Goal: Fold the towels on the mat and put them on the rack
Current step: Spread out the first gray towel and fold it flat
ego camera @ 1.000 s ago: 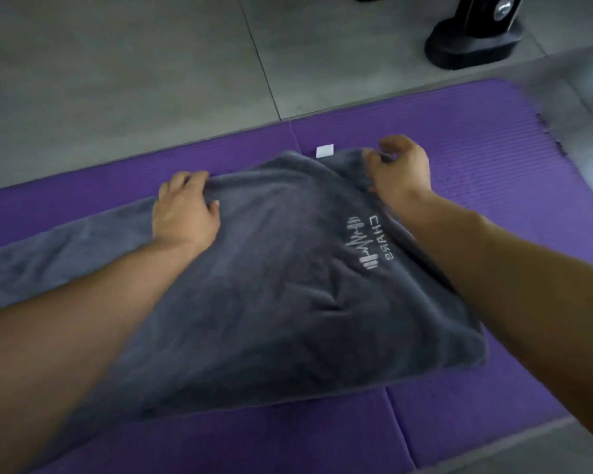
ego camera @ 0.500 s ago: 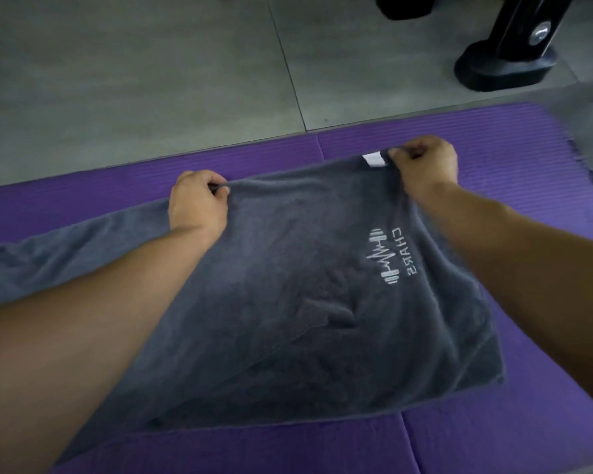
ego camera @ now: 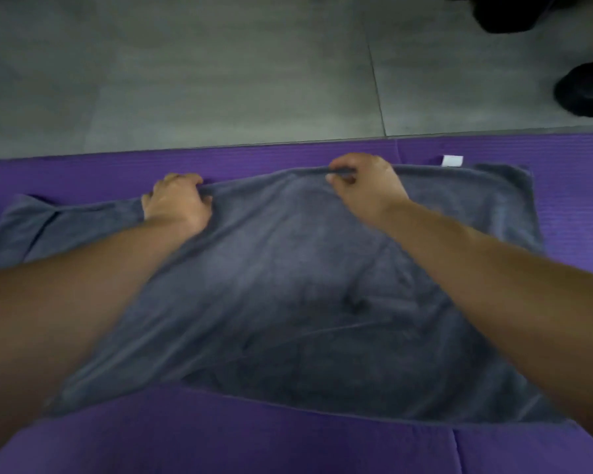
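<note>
A grey towel (ego camera: 288,295) lies spread across the purple mat (ego camera: 254,439). Its far edge runs along the mat's far side, with a small white tag (ego camera: 452,160) at the far right corner. My left hand (ego camera: 177,203) grips the far edge left of the middle, fingers curled into the cloth. My right hand (ego camera: 365,183) pinches the same far edge near its middle. The towel's left end (ego camera: 24,227) is rumpled with a folded-over corner. The printed logo seen earlier is hidden. No rack is in view.
Grey tiled floor (ego camera: 220,70) lies beyond the mat. A black stand base (ego camera: 586,94) sits on the floor at the far right, with another dark object (ego camera: 504,12) at the top edge.
My right hand has shifted left along the far edge, away from the white tag. The towel lies flatter and squarer on the mat. The logo is no longer visible.
</note>
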`<state>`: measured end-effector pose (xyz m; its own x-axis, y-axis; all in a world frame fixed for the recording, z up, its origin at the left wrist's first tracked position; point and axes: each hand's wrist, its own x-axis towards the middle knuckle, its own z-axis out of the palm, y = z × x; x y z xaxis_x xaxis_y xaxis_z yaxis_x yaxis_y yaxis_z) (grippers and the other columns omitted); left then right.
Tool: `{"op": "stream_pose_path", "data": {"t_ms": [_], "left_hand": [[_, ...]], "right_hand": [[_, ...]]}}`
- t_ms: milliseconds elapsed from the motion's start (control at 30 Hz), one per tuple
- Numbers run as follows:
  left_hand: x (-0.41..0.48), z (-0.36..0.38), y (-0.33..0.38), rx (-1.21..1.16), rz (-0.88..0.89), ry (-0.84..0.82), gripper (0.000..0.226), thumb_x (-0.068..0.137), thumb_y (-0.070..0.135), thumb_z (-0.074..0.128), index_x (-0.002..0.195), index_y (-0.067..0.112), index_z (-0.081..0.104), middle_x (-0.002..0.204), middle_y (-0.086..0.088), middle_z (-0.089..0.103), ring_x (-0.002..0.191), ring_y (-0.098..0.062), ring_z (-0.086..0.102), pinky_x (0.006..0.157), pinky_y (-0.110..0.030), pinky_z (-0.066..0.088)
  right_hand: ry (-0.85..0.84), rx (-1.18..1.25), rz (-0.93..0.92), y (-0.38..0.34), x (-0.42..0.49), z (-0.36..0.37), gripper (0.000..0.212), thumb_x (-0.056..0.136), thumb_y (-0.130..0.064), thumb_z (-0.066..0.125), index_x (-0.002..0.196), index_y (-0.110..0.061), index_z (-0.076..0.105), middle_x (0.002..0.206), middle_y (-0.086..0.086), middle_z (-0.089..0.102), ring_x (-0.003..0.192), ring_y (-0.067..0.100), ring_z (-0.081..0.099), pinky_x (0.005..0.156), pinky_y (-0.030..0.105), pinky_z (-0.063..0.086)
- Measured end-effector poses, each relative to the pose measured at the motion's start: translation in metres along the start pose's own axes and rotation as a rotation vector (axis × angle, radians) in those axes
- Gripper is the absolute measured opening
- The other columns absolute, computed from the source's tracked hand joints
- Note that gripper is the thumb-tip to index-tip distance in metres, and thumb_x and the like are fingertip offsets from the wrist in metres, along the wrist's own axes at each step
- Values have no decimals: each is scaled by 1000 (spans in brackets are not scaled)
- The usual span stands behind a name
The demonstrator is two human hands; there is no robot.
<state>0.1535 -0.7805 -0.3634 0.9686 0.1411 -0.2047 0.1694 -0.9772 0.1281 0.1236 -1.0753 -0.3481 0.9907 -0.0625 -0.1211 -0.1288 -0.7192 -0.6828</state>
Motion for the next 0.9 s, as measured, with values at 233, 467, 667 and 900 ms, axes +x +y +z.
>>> {"op": "stream_pose_path", "data": {"t_ms": [233,467,667,900], "left_hand": [[24,-21,-104,-4,88,-83,33,88,38,72,119,27,68,121,-12,61,121,-36,54,106,-50,43],[56,-31,-122,-316,234,-150,17,93,27,70,92,17,56,76,1,58,72,-20,53,73,-32,42],[83,-38,-142,-378,245,-73,28,86,23,77,86,18,49,79,3,52,70,-18,46,67,-33,40],[88,-66,-215,-245,173,-77,31,75,55,59,99,37,58,115,-9,60,111,-32,58,102,-48,48]], "right_hand": [[-121,24,-29,-56,39,79,31,91,-33,71,119,-19,72,118,-4,70,109,12,64,94,19,44],[-105,-66,89,-66,52,98,13,88,-35,76,90,-23,73,92,-5,72,91,14,66,78,23,45],[26,4,154,-77,55,102,5,92,-29,71,90,-25,72,86,-9,69,91,14,65,78,24,46],[59,-268,24,-127,37,130,20,91,-31,65,109,-25,73,118,1,68,119,34,52,101,39,42]]}}
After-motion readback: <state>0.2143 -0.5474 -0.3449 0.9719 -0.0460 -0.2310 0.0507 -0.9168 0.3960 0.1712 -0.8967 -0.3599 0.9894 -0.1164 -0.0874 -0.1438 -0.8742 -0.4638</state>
